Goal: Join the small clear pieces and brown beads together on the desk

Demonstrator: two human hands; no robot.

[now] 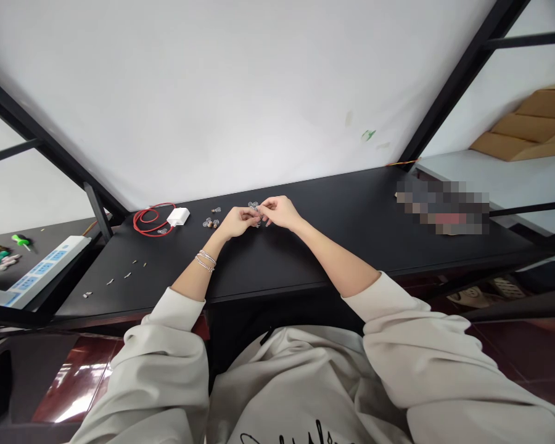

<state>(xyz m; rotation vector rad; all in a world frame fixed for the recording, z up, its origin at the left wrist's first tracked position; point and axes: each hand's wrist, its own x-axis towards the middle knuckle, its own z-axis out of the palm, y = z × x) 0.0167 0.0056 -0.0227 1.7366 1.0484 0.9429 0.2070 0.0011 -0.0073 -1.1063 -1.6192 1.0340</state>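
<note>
A pale wall (259,92) rose behind a black table (282,259), with dark metal frames (448,86) on either side. In the head view, taking the meeting fingertips as the middle of the clock, a small cluster of clear pieces (253,205) showed toward eleven o'clock, right up against the fingers at the far side of the grip. The left hand (237,223) came in from about eight o'clock and the right hand (281,213) from about four, their fingertips touching or almost so. Both grips were narrow, thumbs and fingers pinched in on the clear pieces; how much each hand held was covered by the fingers. Neither hand was plainly nearer, and the long axis of the cluster was too small to tell.

Toward nine o'clock, just beside the left hand, lay some loose clear bits (211,223), apart from the pinch. Farther out the same way were a white charger (178,216) and a looped red cable (141,230). Tiny metal bits (110,282) were scattered toward eight o'clock, well apart from both hands. At three o'clock, far along the table, a blurred-out object (444,206) could not be made out.
</note>
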